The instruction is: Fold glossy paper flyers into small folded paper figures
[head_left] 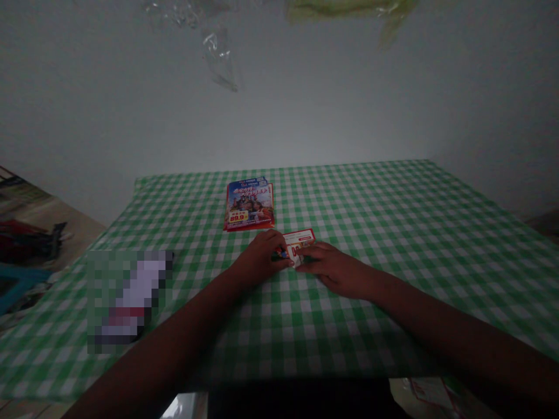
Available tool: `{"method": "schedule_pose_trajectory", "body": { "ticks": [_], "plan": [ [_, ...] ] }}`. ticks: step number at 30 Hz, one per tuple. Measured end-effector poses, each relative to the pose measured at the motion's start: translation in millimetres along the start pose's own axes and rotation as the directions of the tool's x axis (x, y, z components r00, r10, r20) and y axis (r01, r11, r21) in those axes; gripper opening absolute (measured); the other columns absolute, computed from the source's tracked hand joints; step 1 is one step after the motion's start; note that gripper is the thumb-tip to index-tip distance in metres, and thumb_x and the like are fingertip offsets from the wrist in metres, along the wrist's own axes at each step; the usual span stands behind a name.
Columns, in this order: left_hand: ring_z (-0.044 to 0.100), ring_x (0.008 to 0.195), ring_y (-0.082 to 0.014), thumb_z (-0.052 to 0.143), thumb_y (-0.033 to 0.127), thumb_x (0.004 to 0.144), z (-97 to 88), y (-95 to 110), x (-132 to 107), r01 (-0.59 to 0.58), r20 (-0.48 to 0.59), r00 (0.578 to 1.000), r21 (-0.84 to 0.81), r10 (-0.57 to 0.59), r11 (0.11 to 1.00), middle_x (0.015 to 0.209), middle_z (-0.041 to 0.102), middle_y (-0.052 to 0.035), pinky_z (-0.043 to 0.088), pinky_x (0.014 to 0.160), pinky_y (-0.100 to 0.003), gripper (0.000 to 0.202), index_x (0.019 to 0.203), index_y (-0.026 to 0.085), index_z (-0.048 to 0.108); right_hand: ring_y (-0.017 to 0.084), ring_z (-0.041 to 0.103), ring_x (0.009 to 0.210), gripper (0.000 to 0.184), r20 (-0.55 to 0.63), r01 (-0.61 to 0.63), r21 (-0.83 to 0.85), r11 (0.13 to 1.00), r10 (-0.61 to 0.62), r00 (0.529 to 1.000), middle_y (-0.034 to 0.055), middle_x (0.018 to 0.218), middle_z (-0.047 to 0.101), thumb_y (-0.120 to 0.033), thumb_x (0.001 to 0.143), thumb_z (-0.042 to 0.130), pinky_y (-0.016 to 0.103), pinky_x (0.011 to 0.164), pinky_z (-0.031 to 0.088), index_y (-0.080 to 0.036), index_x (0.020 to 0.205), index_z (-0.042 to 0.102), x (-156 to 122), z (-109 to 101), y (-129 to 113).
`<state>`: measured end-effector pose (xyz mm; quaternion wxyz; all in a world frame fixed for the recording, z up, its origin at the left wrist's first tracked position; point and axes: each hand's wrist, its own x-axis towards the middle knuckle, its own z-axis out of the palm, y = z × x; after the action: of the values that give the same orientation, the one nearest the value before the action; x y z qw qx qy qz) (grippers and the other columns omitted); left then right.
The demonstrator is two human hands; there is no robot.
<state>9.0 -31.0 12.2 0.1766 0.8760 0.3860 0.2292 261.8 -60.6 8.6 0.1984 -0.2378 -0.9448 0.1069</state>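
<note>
The left hand [259, 256] and right hand [334, 270] seem to grasp a small printed card [299, 243].

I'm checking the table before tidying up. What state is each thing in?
Left hand: closed around the card's left end
Right hand: fingers against the card's lower edge
Red-and-white card: held between both hands
Leaflets: stacked flat, slightly fanned
Green checked tablecloth: spread flat

L hand [259, 256] & R hand [334, 270] on small red-white card [299, 245], green gingham tablecloth [393, 233], brochure [248, 205] just beyond.
</note>
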Motion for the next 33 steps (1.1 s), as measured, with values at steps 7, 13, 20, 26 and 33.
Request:
{"method": "schedule_pose_trajectory", "body": {
  "ticks": [7, 13, 20, 26, 33],
  "plan": [
    [0.057, 0.104, -0.0224, 0.075, 0.032, 0.082, 2.3, 3, 0, 0.026, -0.036, 0.999, -0.017, -0.027, 1.000, 0.110, 0.061, -0.0063, 0.046, 0.096, -0.039, 0.022, 0.095, 0.020, 0.062, 0.030, 0.047, 0.130, 0.046, 0.066, -0.063, -0.127, 0.990, 0.072, 0.995, 0.0165, 0.140, 0.052, -0.007, 0.087, 0.054, 0.051, 0.108, 0.041, -0.018, 0.131, 0.059, -1, 6, -9],
    [0.057, 0.106, -0.0227, 0.074, 0.031, 0.082, 3.3, 5, 0, 0.038, -0.029, 0.999, 0.007, -0.038, 0.999, 0.114, 0.061, -0.0059, 0.046, 0.097, -0.040, 0.022, 0.098, 0.021, 0.063, 0.028, 0.047, 0.131, 0.050, 0.046, -0.098, -0.076, 0.992, 0.102, 0.994, 0.0129, 0.143, 0.051, -0.005, 0.084, 0.053, 0.051, 0.108, 0.042, -0.022, 0.131, 0.059, -1, 5, -10],
    [0.058, 0.107, -0.0230, 0.074, 0.030, 0.082, 1.4, 6, 0, 0.037, -0.021, 0.999, 0.009, -0.037, 0.999, 0.114, 0.062, -0.0057, 0.046, 0.098, -0.041, 0.020, 0.098, 0.022, 0.064, 0.025, 0.052, 0.127, 0.049, -0.063, -0.094, 0.073, 0.993, 0.099, 0.993, 0.0095, 0.139, 0.057, -0.006, 0.087, 0.045, 0.050, 0.104, 0.044, -0.024, 0.131, 0.058, 2, 3, -6],
    [0.058, 0.108, -0.0236, 0.076, 0.034, 0.081, 1.3, 7, 1, 0.027, -0.028, 0.999, 0.000, -0.027, 1.000, 0.113, 0.063, -0.0058, 0.045, 0.099, -0.042, 0.022, 0.096, 0.022, 0.065, 0.030, 0.043, 0.135, 0.057, 0.015, -0.179, -0.038, 0.983, 0.180, 0.984, 0.0132, 0.148, 0.048, -0.009, 0.087, 0.045, 0.055, 0.105, 0.041, -0.017, 0.143, 0.046, 8, 7, -4],
    [0.058, 0.109, -0.0235, 0.071, 0.034, 0.085, -2.8, 8, 2, 0.013, 0.006, 1.000, 0.013, -0.013, 1.000, 0.114, 0.063, -0.0067, 0.045, 0.101, -0.042, 0.020, 0.100, 0.022, 0.066, 0.031, 0.044, 0.134, 0.050, 0.066, -0.228, -0.091, 0.969, 0.235, 0.970, 0.0124, 0.145, 0.052, -0.012, 0.089, 0.049, 0.055, 0.106, 0.039, -0.017, 0.139, 0.051, 16, 1, -10]
  ]
}}
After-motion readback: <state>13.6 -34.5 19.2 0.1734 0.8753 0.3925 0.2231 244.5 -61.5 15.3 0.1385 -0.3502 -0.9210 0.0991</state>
